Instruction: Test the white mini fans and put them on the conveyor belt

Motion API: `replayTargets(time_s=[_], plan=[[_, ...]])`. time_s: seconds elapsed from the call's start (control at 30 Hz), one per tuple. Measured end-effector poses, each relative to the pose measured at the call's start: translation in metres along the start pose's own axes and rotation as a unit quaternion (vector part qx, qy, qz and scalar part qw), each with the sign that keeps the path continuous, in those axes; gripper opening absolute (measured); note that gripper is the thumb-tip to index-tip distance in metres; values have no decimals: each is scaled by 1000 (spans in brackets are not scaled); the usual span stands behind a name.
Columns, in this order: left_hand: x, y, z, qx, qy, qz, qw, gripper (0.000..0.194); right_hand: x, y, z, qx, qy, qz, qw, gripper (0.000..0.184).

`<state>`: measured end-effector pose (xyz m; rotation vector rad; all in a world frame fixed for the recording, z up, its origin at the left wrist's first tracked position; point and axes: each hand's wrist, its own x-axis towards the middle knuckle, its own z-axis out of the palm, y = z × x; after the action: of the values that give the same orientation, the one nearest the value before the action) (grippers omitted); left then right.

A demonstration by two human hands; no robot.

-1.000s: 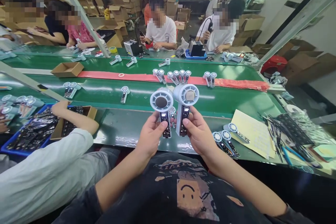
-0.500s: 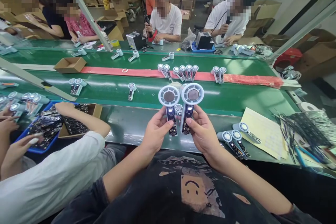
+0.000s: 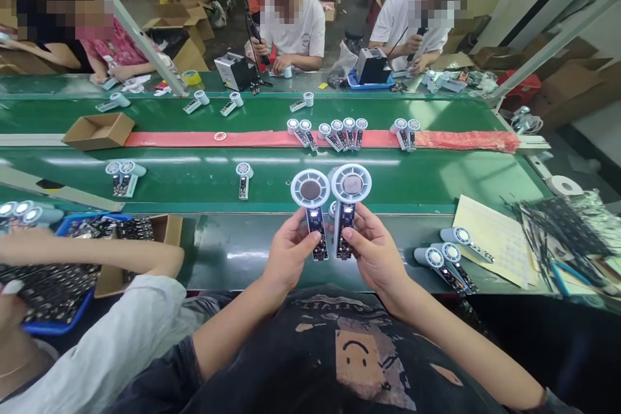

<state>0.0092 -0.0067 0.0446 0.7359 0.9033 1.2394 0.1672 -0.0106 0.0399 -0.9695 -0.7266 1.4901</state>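
My left hand point(image 3: 287, 251) is closed round the handle of a handheld fan point(image 3: 310, 189), its thumb on the bare circuit board. A second handheld fan point(image 3: 351, 183) stands upright in my right hand point(image 3: 376, 246), gripped the same way. Both have pale blue round heads with dark grey centres, and a small white light glows on each board. The two heads are side by side, almost touching. Behind them another fan is mostly hidden. To the right, several similar fans point(image 3: 451, 252) lie on the bench, boards facing up.
A green conveyor point(image 3: 194, 184) crosses ahead, with a red strip point(image 3: 262, 138) bearing several fans. An open carton point(image 3: 99, 131) sits on it. At left, a co-worker's arm point(image 3: 97, 255) reaches over a blue tray point(image 3: 80, 317) of circuit boards. Paper point(image 3: 490, 233) and black wires point(image 3: 577, 226) lie right.
The view has tilted and shifted slightly. Both fans stay in my hands, a little lower in the picture. The co-worker's arm at left has stretched further left over the boards.
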Motion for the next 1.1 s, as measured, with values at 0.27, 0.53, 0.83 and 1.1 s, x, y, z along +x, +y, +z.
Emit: replayTargets(time_s=[0.27, 0.53, 0.83, 1.1], plan=[[30, -4, -10, 20, -43, -42, 998, 52, 8, 6, 6, -1, 94, -29, 995, 57], [54, -2, -5, 15, -119, -96, 988, 59, 10, 4, 7, 44, 160, -45, 985, 55], [65, 1, -1, 16, -158, -128, 979, 57, 5, 7, 10, 24, 197, -56, 979, 61], [60, -9, -8, -6, -118, -101, 988, 51, 9, 25, 17, -178, 164, -108, 964, 68]])
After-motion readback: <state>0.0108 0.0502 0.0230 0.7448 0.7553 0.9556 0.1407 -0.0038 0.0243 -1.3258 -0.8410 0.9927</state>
